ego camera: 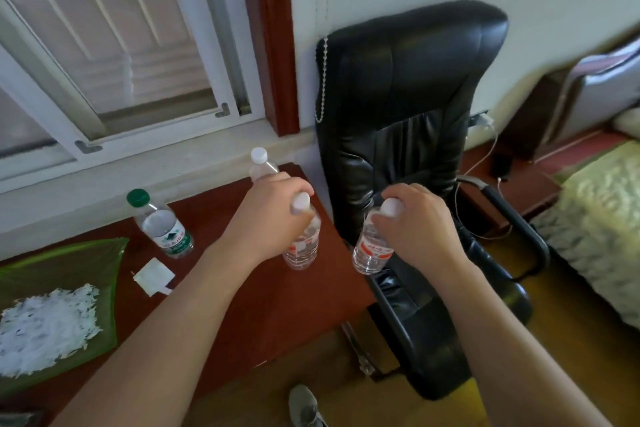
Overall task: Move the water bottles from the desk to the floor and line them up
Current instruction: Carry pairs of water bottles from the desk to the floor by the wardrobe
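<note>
My left hand (268, 215) grips the neck of a clear water bottle (302, 248) with a white cap and red label, over the right end of the red-brown desk (249, 305). My right hand (415, 224) grips the neck of a like bottle (370, 253), held just past the desk's right edge, in front of the chair. A green-capped bottle (162, 227) with a green label stands on the desk to the left. Another white-capped bottle (260, 166) stands at the back of the desk, partly hidden behind my left hand.
A black leather office chair (412, 107) stands right of the desk against the wall. A green tray (69, 270) with white shreds and a folded paper (154, 277) lie on the desk. A bed (602, 218) is at the right. Wooden floor (561, 340) and my shoe (304, 406) show below.
</note>
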Demonstrator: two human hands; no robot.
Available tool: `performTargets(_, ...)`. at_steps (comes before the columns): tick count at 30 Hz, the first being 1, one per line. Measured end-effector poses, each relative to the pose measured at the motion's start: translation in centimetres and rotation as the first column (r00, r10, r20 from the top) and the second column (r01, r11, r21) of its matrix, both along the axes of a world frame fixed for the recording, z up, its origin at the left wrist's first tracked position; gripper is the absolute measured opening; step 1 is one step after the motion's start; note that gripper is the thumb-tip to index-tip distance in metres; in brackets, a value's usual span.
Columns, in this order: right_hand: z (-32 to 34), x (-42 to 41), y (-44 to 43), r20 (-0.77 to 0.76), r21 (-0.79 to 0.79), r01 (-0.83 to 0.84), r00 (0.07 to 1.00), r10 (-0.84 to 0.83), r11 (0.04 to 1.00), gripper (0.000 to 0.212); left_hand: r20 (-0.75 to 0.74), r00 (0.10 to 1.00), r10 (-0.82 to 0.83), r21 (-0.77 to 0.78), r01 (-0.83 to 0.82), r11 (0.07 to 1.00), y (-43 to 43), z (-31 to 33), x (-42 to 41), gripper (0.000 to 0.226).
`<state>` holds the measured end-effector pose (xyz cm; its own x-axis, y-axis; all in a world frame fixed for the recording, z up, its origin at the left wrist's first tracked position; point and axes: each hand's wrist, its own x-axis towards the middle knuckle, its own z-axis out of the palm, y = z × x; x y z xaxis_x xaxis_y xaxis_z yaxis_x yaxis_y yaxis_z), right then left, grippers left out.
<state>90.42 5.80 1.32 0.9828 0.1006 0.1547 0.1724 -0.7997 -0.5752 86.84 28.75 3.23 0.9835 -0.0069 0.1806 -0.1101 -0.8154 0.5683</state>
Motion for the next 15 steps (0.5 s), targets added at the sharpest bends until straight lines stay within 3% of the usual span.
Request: performTargets(15,2.8,-17.6,-21.7,-0.018,0.018,0.361,0.932,-0.361,0.932,0.034,0.072,0.92,-0.385,0.036,0.383,0.923,-22.5,2.2,-6.6,0.026)
